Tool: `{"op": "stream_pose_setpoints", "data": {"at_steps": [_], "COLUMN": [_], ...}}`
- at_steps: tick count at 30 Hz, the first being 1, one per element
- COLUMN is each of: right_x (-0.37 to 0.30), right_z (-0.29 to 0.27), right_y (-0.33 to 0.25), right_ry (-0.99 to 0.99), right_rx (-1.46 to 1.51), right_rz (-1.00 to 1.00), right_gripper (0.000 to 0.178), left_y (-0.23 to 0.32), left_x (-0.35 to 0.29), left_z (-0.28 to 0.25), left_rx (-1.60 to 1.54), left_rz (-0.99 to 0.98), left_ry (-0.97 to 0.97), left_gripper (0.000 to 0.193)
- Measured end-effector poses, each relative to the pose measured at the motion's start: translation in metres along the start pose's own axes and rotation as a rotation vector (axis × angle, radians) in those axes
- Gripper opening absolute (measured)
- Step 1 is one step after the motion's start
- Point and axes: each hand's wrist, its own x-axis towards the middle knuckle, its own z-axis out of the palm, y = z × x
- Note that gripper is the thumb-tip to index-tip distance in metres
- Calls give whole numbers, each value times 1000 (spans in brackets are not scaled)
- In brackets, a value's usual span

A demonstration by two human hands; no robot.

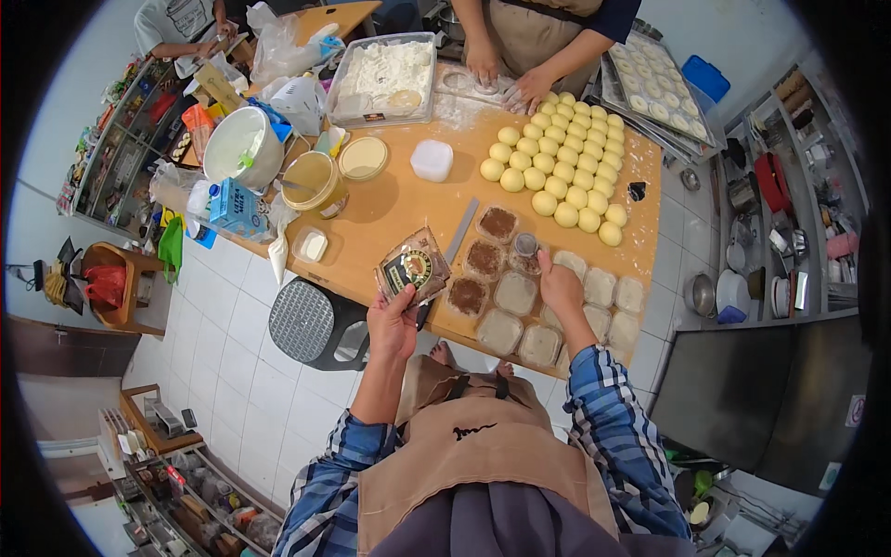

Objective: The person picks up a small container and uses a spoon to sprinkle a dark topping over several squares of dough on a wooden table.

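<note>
The left hand (393,320) is closed around the lower end of a dark brown foil pouch with a round gold label (413,269), holding it tilted above the near edge of the light wooden worktable (408,200). The right hand (560,283) pinches a small round metal sieve (526,245) between its fingertips, poised just over a row of clear square plastic dessert cups (520,292). Three of those cups, nearest the pouch, show a dusting of brown powder on top, while the others beside and behind the right hand are pale and plain. Beyond the cups lies a broad cluster of smooth yellow dough balls (561,172), set in close rows. Farther across the table another person's hands (506,84) press on a floured patch, next to a clear rectangular tub of white flour (385,74). A black perforated round stool (306,320) stands on the white tiled floor just beside the left forearm.
</note>
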Motion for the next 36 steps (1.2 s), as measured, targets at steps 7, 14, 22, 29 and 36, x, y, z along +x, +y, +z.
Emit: {"op": "stream_pose_setpoints", "data": {"at_steps": [7, 14, 22, 29, 36], "right_x": [-8, -12, -17, -14, -16], "right_z": [7, 4, -1, 2, 3], "right_y": [3, 6, 14, 33, 32], "right_ry": [10, -25, 4, 35, 41], "right_rx": [-24, -63, -39, -43, -48], "right_rz": [-21, -16, -45, 25, 7], "right_gripper": [74, 70, 71, 70, 72], "left_y": [-2, -2, -5, -6, -6], "left_x": [3, -2, -2, -5, -3], "left_z": [-6, -1, -7, -4, -7], "left_rx": [4, -5, 19, 20, 30], "left_rz": [-7, -2, -17, -21, -29], "left_ry": [1, -11, -3, 3, 8], "left_gripper": [26, 27, 30, 29, 27]}}
